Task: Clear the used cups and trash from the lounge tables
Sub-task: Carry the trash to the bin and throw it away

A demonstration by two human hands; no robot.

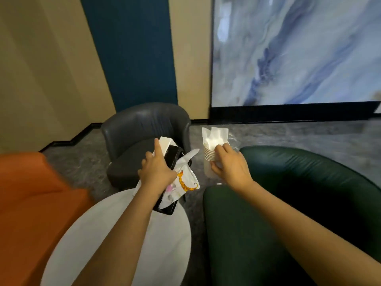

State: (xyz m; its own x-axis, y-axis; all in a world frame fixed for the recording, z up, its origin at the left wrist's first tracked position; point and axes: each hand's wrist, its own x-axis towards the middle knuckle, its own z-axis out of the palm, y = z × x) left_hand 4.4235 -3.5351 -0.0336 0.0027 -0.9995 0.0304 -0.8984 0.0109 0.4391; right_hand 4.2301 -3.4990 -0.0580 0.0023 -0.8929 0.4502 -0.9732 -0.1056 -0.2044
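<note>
Above the far edge of the round white table (115,234), the left hand (157,171) grips a glossy black rectangular tray (172,159) from its left side, fingers curled over the rim and the index finger stretched along a white carton (166,142) lying at the tray's far end. A crinkled white plastic wrapper printed with an orange giraffe (186,180) spills out of the tray to the right, its loose edge hanging past the tray's rim. The tray's near corner overlaps the table's far rim; whether it touches the tabletop cannot be told.

To the right, the right hand (229,167) holds a stack of nested white paper cups (212,157) in the air over the grey marbled floor (288,137), thumb and fingers pinching the stack's sides, with crumpled white tissue (215,134) poking out of the top cup.

The two loads are near each other but apart, with a strip of bare floor between them. A grey leather tub chair (140,129) stands just beyond the table, a dark green leather armchair (299,193) crowds the right, and an orange upholstered seat (31,193) presses close on the left.
</note>
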